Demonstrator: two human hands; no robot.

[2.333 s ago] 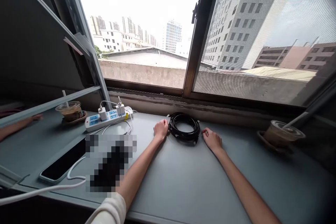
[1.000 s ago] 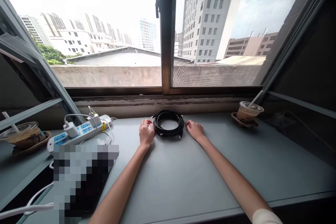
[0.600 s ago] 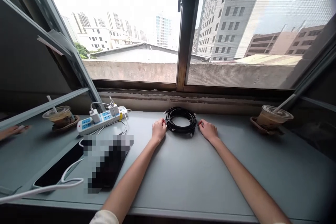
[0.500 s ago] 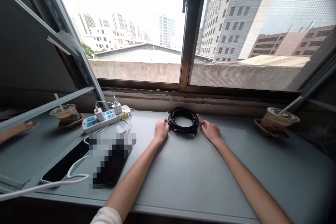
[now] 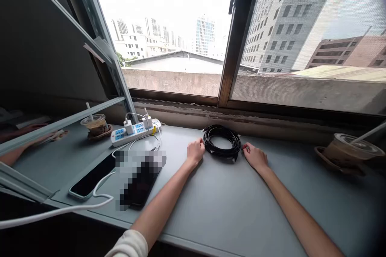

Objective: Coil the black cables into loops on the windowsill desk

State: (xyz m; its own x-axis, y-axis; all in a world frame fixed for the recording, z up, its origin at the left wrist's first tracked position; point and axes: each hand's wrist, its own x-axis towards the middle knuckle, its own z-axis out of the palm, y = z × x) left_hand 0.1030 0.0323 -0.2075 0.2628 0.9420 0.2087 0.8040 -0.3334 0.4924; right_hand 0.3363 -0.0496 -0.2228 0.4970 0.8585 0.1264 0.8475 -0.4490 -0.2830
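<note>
A coil of black cable lies flat on the grey tabletop, with connector ends showing at its rim. Close against its left side, my left hand rests with the fingers curled into a loose fist; whether it touches the coil I cannot tell. My right hand lies just off the coil's right side, its fingers also curled in. Nothing shows in either hand.
A white power strip with plugged chargers stands at the back left, near two phones, one phone beside a pixelated phone. Drink cups stand left and right. Another person's hand is beyond the metal frame.
The view has swung left, so everything sits further right. My hands and the cable coil keep their places relative to each other. The other person's hands at the far left have moved.
</note>
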